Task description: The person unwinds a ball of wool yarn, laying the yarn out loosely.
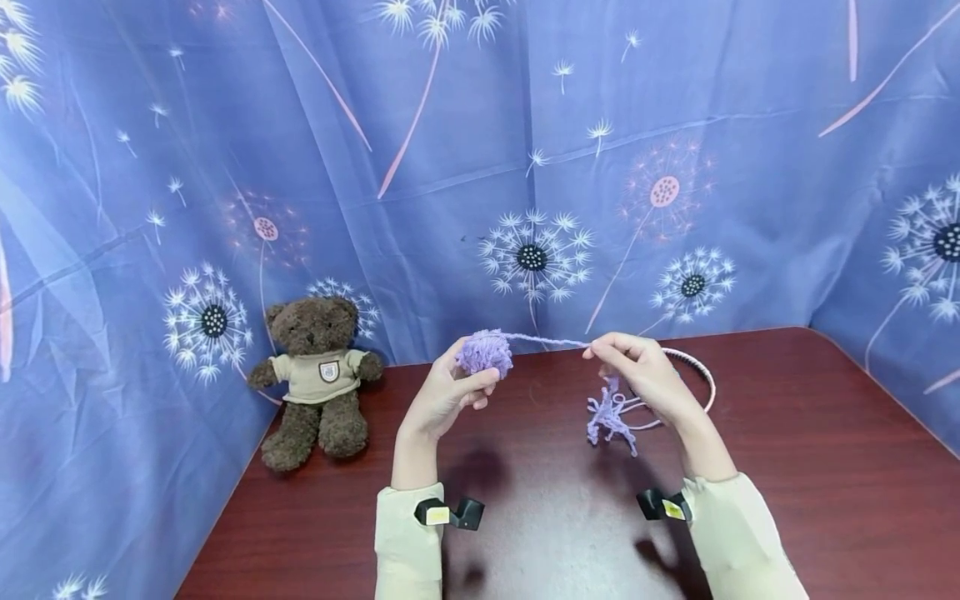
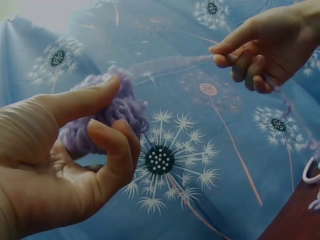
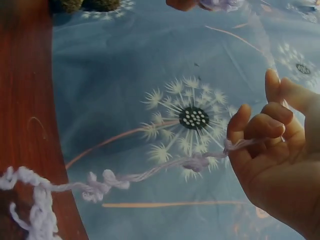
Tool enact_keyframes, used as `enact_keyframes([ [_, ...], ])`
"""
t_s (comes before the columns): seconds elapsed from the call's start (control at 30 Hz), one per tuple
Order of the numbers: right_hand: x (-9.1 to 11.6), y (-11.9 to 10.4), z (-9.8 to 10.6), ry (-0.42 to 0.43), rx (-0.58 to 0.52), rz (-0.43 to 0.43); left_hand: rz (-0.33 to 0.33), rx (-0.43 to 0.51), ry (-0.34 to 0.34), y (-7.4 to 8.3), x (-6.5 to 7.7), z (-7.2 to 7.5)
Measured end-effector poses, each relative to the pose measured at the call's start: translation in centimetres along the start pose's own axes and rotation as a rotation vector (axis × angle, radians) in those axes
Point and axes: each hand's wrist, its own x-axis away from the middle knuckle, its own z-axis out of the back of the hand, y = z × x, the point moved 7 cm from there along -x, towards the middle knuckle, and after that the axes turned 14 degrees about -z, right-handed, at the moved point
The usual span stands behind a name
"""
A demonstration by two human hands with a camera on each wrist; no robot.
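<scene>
My left hand [image 1: 442,392] grips a ball of lilac yarn [image 1: 486,353] between thumb and curled fingers, raised above the table. From the ball a strand of yarn [image 1: 551,341] runs nearly level to my right hand [image 1: 641,371], which pinches it between thumb and forefinger. In the right wrist view the strand passes through the curled fingers [image 3: 272,122] and trails off, with small knots along it, toward the table. Below the right hand lies a knotted lilac yarn piece [image 1: 611,419] with several short branching ends, beside a pale wrapped hoop [image 1: 701,375] partly hidden by that hand.
A brown teddy bear [image 1: 315,383] in a beige shirt sits at the table's back left. The dark red table [image 1: 810,467] reaches back to a blue dandelion-print curtain [image 1: 450,208]. Black camera mounts [image 1: 450,514] are worn at both wrists.
</scene>
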Motion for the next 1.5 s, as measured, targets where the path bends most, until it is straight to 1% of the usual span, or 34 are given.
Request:
enact_keyframes([
  [0.07,0.1,-0.1,0.8,0.038,-0.038,0.001,-0.003,-0.002,0.015,0.1,0.0,0.2],
  [0.13,0.1,0.1,1.8,0.088,-0.062,-0.006,-0.002,-0.005,0.050,0.1,0.0,0.6],
  [0.23,0.0,1.0,3.7,0.187,-0.075,-0.023,-0.006,0.004,0.112,0.4,0.2,1.4],
  [0.3,-0.1,1.7,5.0,0.241,-0.097,-0.029,-0.021,0.014,0.136,0.6,0.4,1.9],
  [0.37,-0.2,2.3,6.2,0.277,-0.158,-0.026,-0.043,0.030,0.142,0.9,0.5,2.3],
  [0.5,-0.2,3.2,8.2,0.309,-0.329,-0.001,-0.090,0.069,0.116,1.5,0.5,2.6],
  [0.6,0.0,3.7,9.1,0.332,-0.404,0.005,-0.109,0.098,0.097,1.7,0.4,2.5],
  [0.77,0.0,4.4,10.0,0.373,-0.417,-0.007,-0.117,0.144,0.073,1.8,0.4,2.3],
  [0.87,0.1,4.5,10.3,0.395,-0.415,-0.003,-0.128,0.165,0.079,1.9,0.5,2.3],
  [0.93,0.3,4.4,10.4,0.390,-0.438,0.013,-0.130,0.165,0.090,2.1,0.5,2.4],
  [1.03,0.5,4.3,10.4,0.377,-0.451,0.030,-0.127,0.133,0.115,2.2,0.6,2.6],
  [1.1,0.5,4.2,10.4,0.368,-0.465,0.031,-0.126,0.107,0.129,2.2,0.6,2.7],
  [1.17,0.5,4.3,10.5,0.380,-0.460,0.021,-0.127,0.092,0.144,2.2,0.6,2.9],
  [1.23,0.6,4.3,10.8,0.398,-0.448,0.010,-0.126,0.094,0.154,2.1,0.6,2.9],
  [1.33,0.7,4.5,11.1,0.412,-0.463,0.002,-0.118,0.109,0.163,2.0,0.7,3.0],
  [1.43,0.8,4.8,11.3,0.415,-0.483,-0.008,-0.110,0.116,0.190,1.8,0.6,3.2],
  [1.5,0.7,4.9,11.3,0.404,-0.466,-0.029,-0.115,0.117,0.212,1.8,0.6,3.4],
])
